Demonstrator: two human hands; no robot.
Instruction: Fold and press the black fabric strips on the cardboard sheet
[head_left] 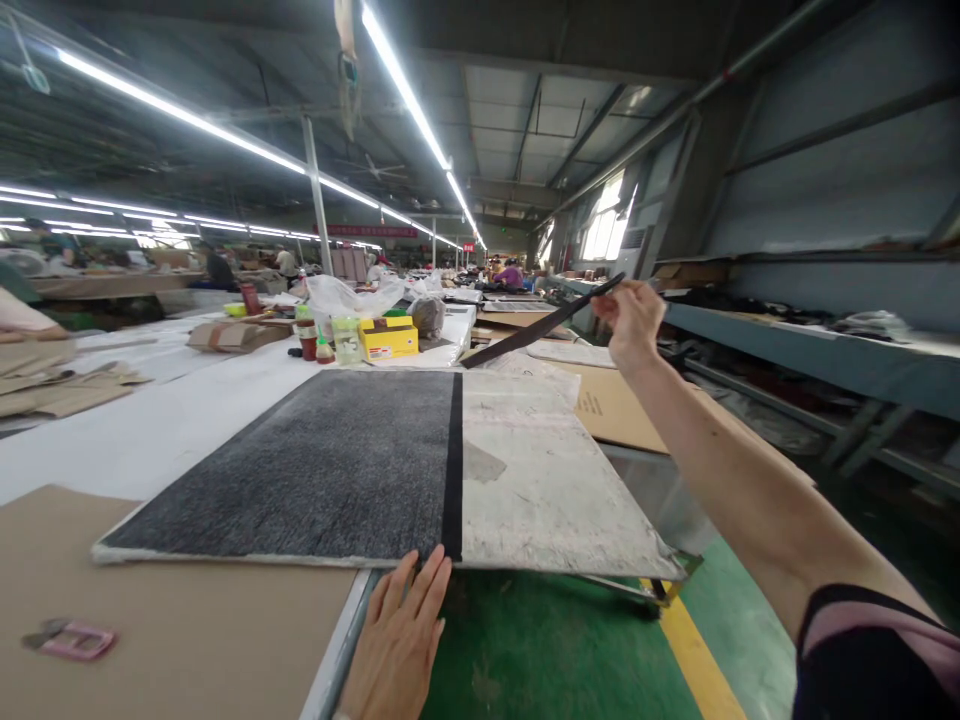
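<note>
As it pinches a strip [536,331], the right hand [634,315] (outstretched) hovers.

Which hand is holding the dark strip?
The right hand, raised, pinches the dark strip; the left hand is lower, at the near edge of the grey sheet.

I look down a long workshop where 2 bright lines of tube lights [409,92] run from the top and upper left of the frame toward its centre under a grey ceiling [499,95]. A slim pale post [318,200] rises left of centre, near a red banner [375,231]. Daylight whitens a window [604,222] right of centre. Grey wall panels [847,190] fill the upper right above a long blue-grey bench [817,355]. A white-topped table [187,420] spans the left; green floor [525,650] with 1 yellow stripe [696,650] covers the lower right.
</note>
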